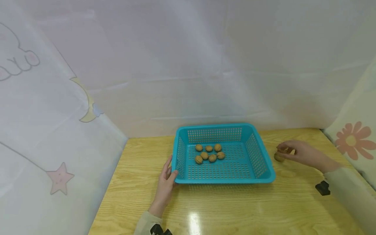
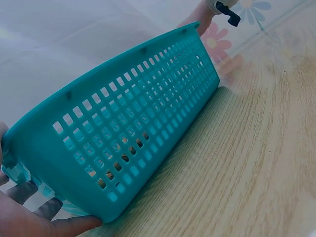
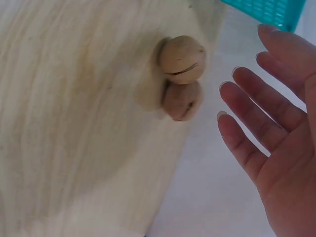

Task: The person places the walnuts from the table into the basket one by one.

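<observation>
A turquoise plastic basket (image 1: 226, 181) with slotted walls stands on the wooden table. Several walnuts (image 1: 212, 158) lie on its floor, left of the middle. At the basket's near left corner my left hand (image 1: 165, 186) holds the rim, thumb over the edge and fingers along the outer side. Right of the basket, my right hand (image 1: 305, 155) hovers at two walnuts (image 3: 182, 59) that lie against each other on the table. In the right wrist view its fingers (image 3: 247, 106) are spread and relaxed, apart from the walnuts, with nothing in the palm.
The wood-grain table (image 1: 135, 163) meets a pale cloth backdrop (image 1: 176, 81) behind the basket. More printed cloth hangs along the left and right sides, with a star (image 1: 60, 178) and a flower (image 1: 352, 140) on it.
</observation>
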The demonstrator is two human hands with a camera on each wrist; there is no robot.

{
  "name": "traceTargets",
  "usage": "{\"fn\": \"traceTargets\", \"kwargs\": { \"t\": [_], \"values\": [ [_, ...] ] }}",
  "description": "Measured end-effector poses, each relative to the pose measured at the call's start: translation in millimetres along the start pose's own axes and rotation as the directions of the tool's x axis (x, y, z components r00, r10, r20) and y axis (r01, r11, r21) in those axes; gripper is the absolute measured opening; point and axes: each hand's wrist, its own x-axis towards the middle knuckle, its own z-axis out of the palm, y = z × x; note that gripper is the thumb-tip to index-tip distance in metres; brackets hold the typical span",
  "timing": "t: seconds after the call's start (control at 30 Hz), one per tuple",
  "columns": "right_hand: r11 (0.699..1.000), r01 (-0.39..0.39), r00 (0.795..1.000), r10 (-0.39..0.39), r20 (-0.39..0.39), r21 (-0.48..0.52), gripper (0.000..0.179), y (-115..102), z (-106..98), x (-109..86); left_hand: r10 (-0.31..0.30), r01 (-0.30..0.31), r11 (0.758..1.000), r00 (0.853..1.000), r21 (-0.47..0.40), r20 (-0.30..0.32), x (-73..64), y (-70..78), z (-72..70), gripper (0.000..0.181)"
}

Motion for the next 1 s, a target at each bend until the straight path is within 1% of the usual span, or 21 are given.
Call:
{"fn": "traceTargets", "kwargs": {
  "t": [0.17,0.37,0.47,0.7,0.77,1.0],
  "values": [
    [0.998,-0.048,0.998,0.047,0.036,0.045,0.034,7.7,9.5,-5.7,-0.005,0.005,1.000,1.000,0.006,-0.001,-0.1,-0.4,0.4,0.069],
    [0.998,-0.051,0.998,0.050,0.022,0.048,0.037,15.2,18.1,-9.5,0.005,-0.005,1.000,1.000,0.020,0.004,0.0,-0.1,0.5,0.070],
    [0.996,-0.063,0.998,0.061,0.026,0.065,0.036,16.9,20.8,-9.0,0.006,-0.006,1.000,1.000,0.024,0.003,0.4,-0.2,0.5,0.069],
    [0.996,-0.063,0.997,0.059,0.057,0.066,0.032,17.8,25.3,-4.3,0.007,-0.007,1.000,1.000,0.016,-0.002,0.6,-0.8,0.5,0.070],
    [0.995,-0.069,0.996,0.065,0.057,0.072,0.030,17.5,26.8,-3.5,0.002,-0.002,1.000,1.000,0.009,-0.005,0.7,-0.6,0.7,0.069],
    [0.995,-0.055,0.998,0.051,0.048,0.079,0.025,15.7,29.3,-3.0,-0.001,0.001,1.000,1.000,0.003,-0.009,0.7,-0.8,0.6,0.070]
  ]
}}
